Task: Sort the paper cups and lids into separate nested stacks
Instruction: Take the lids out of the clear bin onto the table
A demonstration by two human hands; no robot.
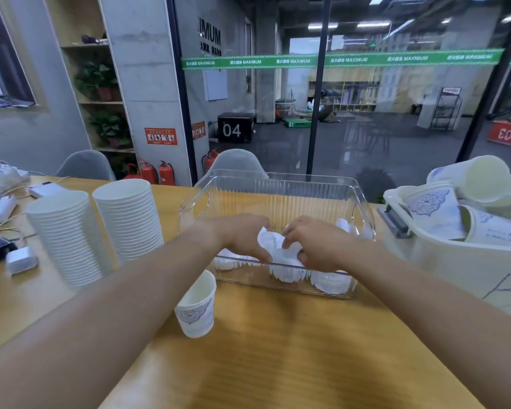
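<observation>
A person's two hands meet inside a clear plastic bin [278, 187] at the middle of a wooden worktop [278, 349], working on a white lid [273, 242] held between them. The left hand [245, 236] curls its fingers round the lid's left edge, while the right hand [313, 242] pinches its right side; the grip from both sides looks meant to steady the thin lid so it seats onto the lids below. Several low piles of white lids [331, 281] lie along the bin's near wall, apparently kept there so that they do not slide about.

To the left stand two tall nested stacks of plain white cups [68, 237], side by side and well clear of the bin. A single patterned paper cup [196, 305] stands upright just in front of the bin's near left corner, not yet nested in any stack. On the right, a cream tub [455, 261] holds loose patterned cups lying at all angles, seemingly still to be sorted. Cables and small white devices [21, 259] sit at the far left edge.
</observation>
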